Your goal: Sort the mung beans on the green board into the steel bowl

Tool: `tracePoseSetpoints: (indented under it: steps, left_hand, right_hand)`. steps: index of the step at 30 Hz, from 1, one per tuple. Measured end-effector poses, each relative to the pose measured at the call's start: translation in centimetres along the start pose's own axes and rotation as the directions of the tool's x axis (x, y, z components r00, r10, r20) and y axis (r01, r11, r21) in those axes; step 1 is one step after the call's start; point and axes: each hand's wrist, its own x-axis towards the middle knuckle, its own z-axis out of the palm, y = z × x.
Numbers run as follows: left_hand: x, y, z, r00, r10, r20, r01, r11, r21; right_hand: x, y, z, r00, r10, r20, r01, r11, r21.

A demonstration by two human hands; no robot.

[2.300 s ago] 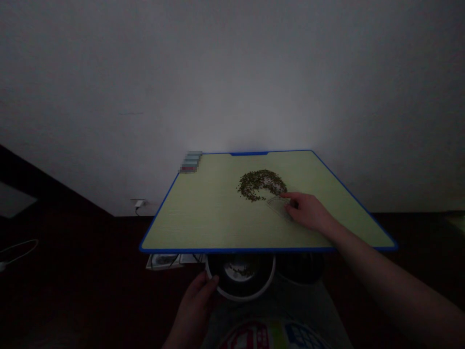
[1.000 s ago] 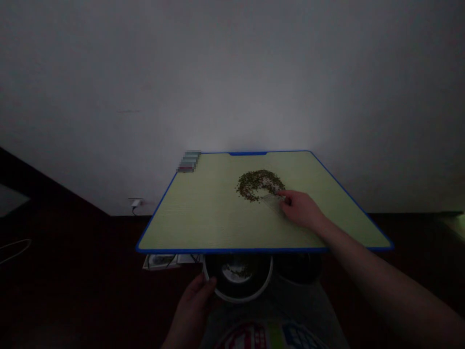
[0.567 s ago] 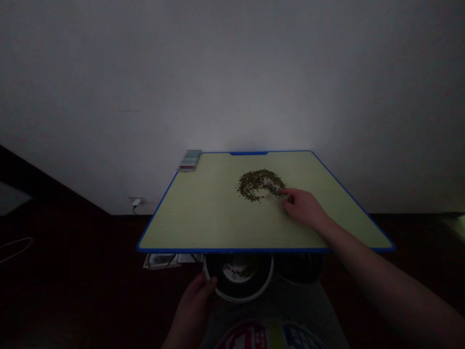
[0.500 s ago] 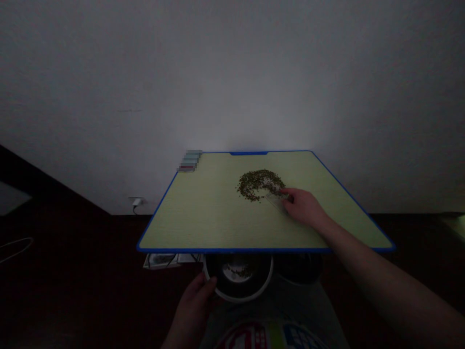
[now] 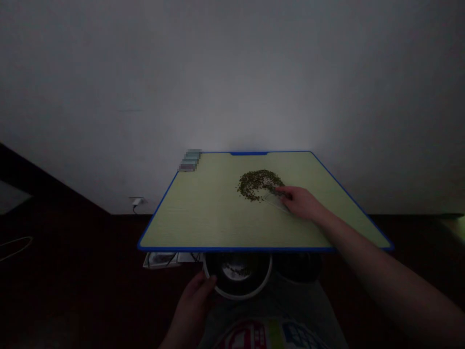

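Left hand [image 5: 196, 299] clamps round white-rimmed bowl [image 5: 240, 289] at eight o'clock; right hand [image 5: 302, 202], grip unclear: nudge small brown grains [image 5: 247, 182] gently!

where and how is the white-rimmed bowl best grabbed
The white-rimmed bowl is probably best pinched by its rim from the near left, where the left hand holds it with the thumb over the edge. It opens upward, so that rim offers an exposed lip, while the far side is hidden behind the blue-edged table.
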Motion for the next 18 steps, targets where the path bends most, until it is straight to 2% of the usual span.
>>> tracePoseSetpoints:
  steps: [10,18]
  left_hand:
    - [-0.2,0.3,0.3,1.000,0.011,0.012,-0.011,1.000,0.019]
    - [-0.1,0.2,0.2,1.000,0.012,0.017,-0.012,1.000,0.008]
  right_hand:
    - [-0.4,-0.5,0.3,1.000,-0.003,0.007,0.003,1.000,0.005]
    - [-0.7,-1.6,0.6,0.999,0.008,-0.047,-0.010,0.999,-0.043]
